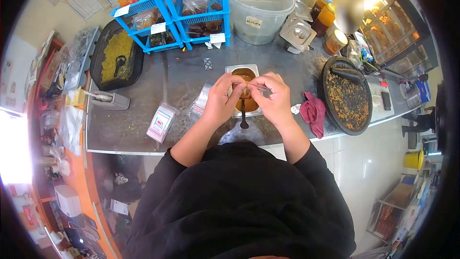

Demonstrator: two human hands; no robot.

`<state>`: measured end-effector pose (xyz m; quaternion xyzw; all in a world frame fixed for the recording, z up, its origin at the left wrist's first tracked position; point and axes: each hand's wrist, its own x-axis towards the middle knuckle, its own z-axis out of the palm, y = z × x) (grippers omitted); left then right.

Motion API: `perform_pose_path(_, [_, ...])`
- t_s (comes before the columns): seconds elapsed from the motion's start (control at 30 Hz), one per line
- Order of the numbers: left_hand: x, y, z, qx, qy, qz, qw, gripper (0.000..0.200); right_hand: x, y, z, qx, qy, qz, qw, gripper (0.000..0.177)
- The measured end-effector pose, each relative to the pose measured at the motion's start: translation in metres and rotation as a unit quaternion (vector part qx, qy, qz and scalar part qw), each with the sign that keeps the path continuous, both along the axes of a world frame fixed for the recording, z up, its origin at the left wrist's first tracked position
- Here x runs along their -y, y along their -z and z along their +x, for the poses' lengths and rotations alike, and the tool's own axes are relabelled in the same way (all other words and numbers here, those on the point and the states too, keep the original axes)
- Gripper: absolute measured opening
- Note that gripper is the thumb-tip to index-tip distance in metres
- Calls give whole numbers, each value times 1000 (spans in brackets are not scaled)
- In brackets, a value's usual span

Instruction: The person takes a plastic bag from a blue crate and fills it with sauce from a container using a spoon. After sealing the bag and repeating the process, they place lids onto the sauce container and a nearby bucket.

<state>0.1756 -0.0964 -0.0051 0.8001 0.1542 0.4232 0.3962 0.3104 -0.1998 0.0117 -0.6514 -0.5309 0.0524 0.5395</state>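
Note:
Both of my hands meet over a steel container (254,68) of brown sauce. My left hand (221,100) and my right hand (274,98) are closed in pinches, fingertips almost touching, on the edge of what looks like a small clear plastic bag (260,87). Part of the bag is hidden by the fingers. A dark-handled spoon (244,120) rests in the sauce, its handle over the near rim. Beside my left wrist lie clear plastic bags (201,100), and farther left a packet of bags (161,123) with a printed label.
Blue stacked baskets (203,38) and a clear bucket (261,1) stand at the back. A black tray of yellow food (117,60) is at left. To the right are a dark red cloth (313,114), a round pan of brown crumbs (349,100) and sauce bottles (326,17).

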Motion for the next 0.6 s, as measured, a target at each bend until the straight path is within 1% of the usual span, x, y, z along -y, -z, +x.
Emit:
perform_pose_path(0.13, [0, -5, -3, -14, 11, -11, 1000, 8, 1, -4, 0, 10, -4, -1, 1000, 9])
perform_pose_path(0.23, [-8, 2, -4, -3, -9, 14, 1000, 7, 6, -4, 5, 14, 10, -15, 1000, 9])
perform_pose_path(0.37, [-7, 12, -7, -2, -13, -60, 998, 7, 15, 1, 8, -5, 28, -39, 999, 7])
perform_pose_path(0.43, [-6, 16, -9, 12, -17, -83, 996, 6, 20, 11, 18, -10, 52, -11, 999, 13])
perform_pose_path(0.47, [-9, 18, -12, 41, -18, -144, 989, 6, 25, 17, 27, -13, 64, 1, 998, 16])
perform_pose_path(0.53, [-12, 9, -25, 96, -26, -270, 958, 7, 46, 26, 51, -13, 161, -93, 983, 29])
perform_pose_path(0.57, [-13, 5, -35, 77, -29, -284, 955, 9, 63, 36, 64, 69, 229, -196, 951, 32])
perform_pose_path(0.6, [-16, 10, -45, 52, -48, -272, 960, 9, 78, 50, 77, 151, 290, -293, 898, 35])
